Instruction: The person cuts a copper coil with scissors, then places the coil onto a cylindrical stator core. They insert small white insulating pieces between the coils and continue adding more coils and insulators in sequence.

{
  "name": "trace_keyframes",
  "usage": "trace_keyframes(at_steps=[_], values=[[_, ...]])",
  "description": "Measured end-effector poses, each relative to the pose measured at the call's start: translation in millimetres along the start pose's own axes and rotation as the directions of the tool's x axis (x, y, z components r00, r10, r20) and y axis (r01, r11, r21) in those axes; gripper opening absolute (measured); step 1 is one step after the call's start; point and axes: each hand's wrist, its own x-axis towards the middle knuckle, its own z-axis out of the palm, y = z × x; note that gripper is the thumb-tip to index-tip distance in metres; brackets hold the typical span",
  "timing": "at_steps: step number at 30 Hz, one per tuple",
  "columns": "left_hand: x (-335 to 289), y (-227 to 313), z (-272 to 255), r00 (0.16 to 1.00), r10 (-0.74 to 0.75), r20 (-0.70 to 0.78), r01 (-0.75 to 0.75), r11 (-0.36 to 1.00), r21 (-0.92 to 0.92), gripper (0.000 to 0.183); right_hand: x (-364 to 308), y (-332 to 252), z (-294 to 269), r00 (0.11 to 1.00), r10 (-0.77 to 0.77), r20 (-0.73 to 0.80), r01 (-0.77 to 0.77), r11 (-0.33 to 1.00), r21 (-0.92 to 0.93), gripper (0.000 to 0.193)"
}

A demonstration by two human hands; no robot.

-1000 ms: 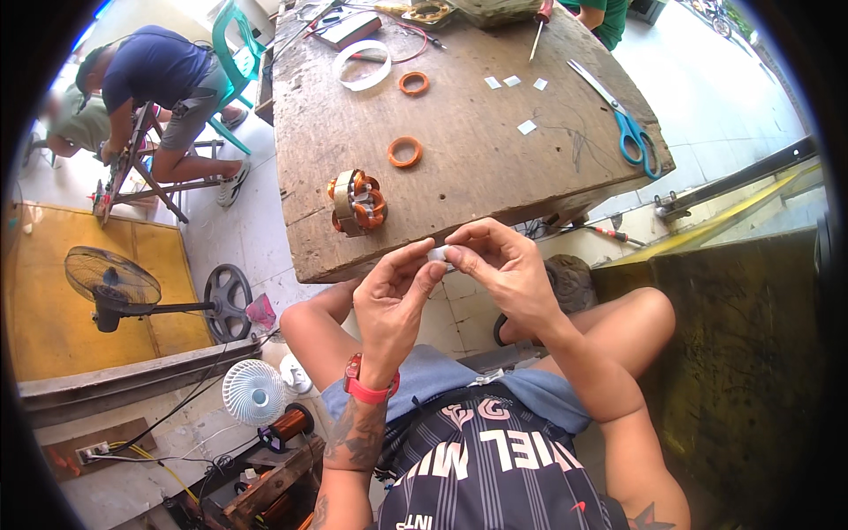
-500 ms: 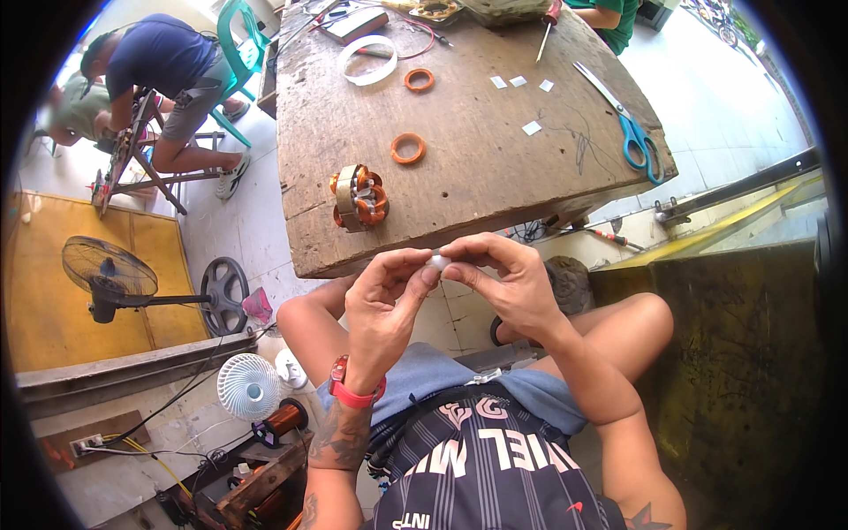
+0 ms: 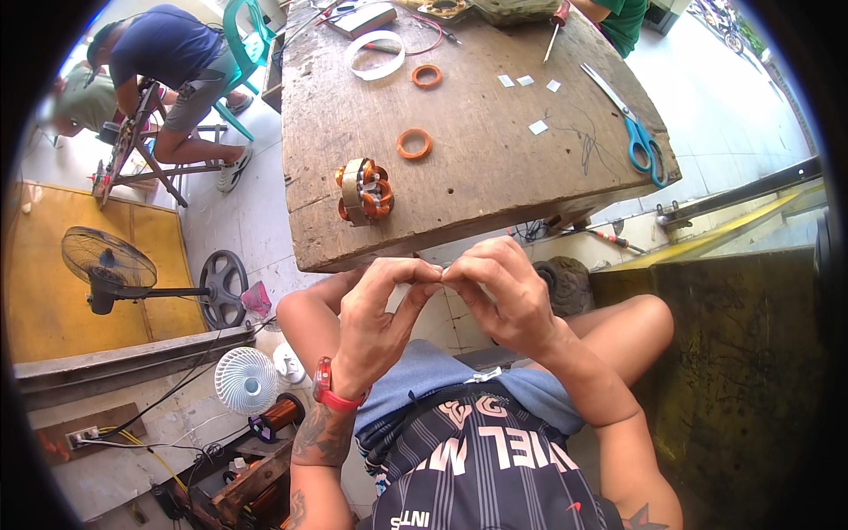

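Just past the near edge of the table, my left hand (image 3: 380, 305) and my right hand (image 3: 505, 290) meet fingertip to fingertip. Both are closed in a pinch on a small white piece (image 3: 440, 268), mostly hidden by the fingers. Beyond them on the wooden table (image 3: 477, 185) stands a motor stator (image 3: 358, 193) with copper coils and white insulation. Two orange-brown wire coils, a nearer coil (image 3: 402, 150) and a farther coil (image 3: 415, 78), lie flat behind it. Several small white squares, among them a near square (image 3: 538, 127), rest towards the right.
Blue-handled scissors (image 3: 639, 146) lie near the table's right edge, a screwdriver (image 3: 555, 35) at its far side. A white ring (image 3: 355, 66) sits at the back left. Fans, a standing fan (image 3: 110, 269) and a small white fan (image 3: 246, 382), are on my left. Other people work beyond the table.
The white piece showed plainly between my fingertips before; now the fingers cover most of it. My hands have closed together more, and my left wrist has shifted slightly left.
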Motion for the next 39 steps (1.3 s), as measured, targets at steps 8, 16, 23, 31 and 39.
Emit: trace_keyframes(at_steps=[8,16,23,31,39], values=[[1,8,-1,0.994,0.092,-0.060,-0.080,0.980,0.180,0.026,3,0,-2,0.997,0.077,0.011,-0.078,0.996,0.037,0.024],[-12,4,6,0.991,-0.107,-0.076,0.108,0.994,0.003,0.020,1,1,5,0.999,0.047,0.023,-0.049,0.998,0.050,0.023],[-46,-3,-4,0.921,-0.389,-0.027,0.316,0.784,-0.534,0.023,-8,-2,13,0.977,-0.145,0.160,0.156,0.986,-0.059,0.043],[12,-52,-66,0.965,0.082,-0.248,0.098,0.767,0.634,0.033,41,45,14,0.972,0.229,-0.054,-0.227,0.973,0.045,0.019],[33,-64,-49,0.992,0.078,-0.096,-0.012,0.829,0.560,0.047,85,66,43,0.941,0.205,0.268,-0.183,0.977,-0.105,0.021]])
